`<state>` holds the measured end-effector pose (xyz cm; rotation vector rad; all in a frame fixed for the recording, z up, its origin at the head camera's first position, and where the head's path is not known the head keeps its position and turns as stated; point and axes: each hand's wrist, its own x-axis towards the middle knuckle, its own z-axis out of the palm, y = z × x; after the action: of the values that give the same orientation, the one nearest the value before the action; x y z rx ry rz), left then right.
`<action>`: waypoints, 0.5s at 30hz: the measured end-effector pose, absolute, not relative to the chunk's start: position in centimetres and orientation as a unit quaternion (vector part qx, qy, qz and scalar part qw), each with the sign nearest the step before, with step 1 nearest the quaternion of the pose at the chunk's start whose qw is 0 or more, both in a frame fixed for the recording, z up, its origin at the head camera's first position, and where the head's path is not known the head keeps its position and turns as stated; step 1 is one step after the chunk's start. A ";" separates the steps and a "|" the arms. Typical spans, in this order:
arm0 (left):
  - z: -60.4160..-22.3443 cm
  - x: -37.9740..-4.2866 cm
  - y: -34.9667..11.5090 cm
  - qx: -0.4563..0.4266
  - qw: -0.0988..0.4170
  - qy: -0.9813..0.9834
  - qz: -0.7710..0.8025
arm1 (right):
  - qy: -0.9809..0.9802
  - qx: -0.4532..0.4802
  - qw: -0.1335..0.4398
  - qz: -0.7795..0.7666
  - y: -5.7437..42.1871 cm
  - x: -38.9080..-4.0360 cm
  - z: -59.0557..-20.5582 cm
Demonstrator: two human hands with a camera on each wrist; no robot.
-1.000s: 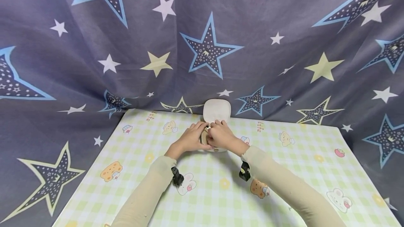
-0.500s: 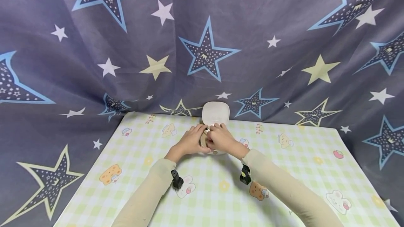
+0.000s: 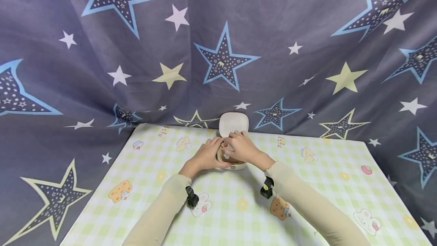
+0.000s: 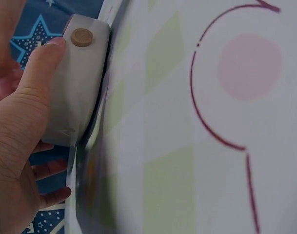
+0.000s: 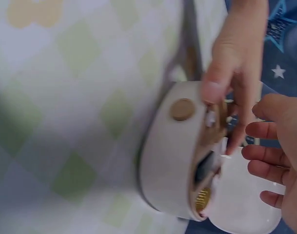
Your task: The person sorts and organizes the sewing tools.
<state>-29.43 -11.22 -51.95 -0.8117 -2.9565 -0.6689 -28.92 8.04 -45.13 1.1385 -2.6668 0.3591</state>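
Note:
A small white case point(image 3: 239, 166) stands at the back of the table, its white lid point(image 3: 233, 122) raised behind it. On its front wall is a round brown button point(image 4: 82, 37). My left hand point(image 3: 206, 155) grips the left side of the case, thumb on the front rim. Over the case hovers my right hand point(image 3: 243, 148), its fingers loosely bent and spread, with nothing seen between them in the right wrist view. Inside the brown-lined compartments show a ribbed gold piece point(image 5: 202, 199) and a dark piece point(image 5: 205, 168). The hands hide part of the inside.
A green-and-white checked cloth point(image 3: 164, 185) with cartoon prints covers the table point(image 3: 327, 185). Right behind the table's far edge hangs a dark curtain point(image 3: 273, 75) with stars. Black wrist cameras point(image 3: 192, 196) sit on both forearms.
My right hand has lifted from low inside the case to above it, showing more of the brown inside. My left hand keeps its grip. The head view has tilted slightly up.

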 end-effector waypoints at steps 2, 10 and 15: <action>-52.0 -29.5 -11.3 -0.259 0.001 -0.942 -0.213 | -0.908 0.380 0.109 0.137 8.1 -29.1 -44.6; -52.3 -29.6 -11.3 -0.258 0.007 -0.944 -0.204 | -0.928 0.277 0.146 0.201 8.4 -30.3 -43.9; -52.4 -29.6 -11.1 -0.255 0.003 -0.946 -0.202 | -0.923 0.163 0.122 0.328 8.4 -31.4 -43.9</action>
<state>-29.64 -11.06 -52.43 -0.8001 -2.9647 -0.6339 -31.41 8.36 -43.91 0.4754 -2.6935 0.9561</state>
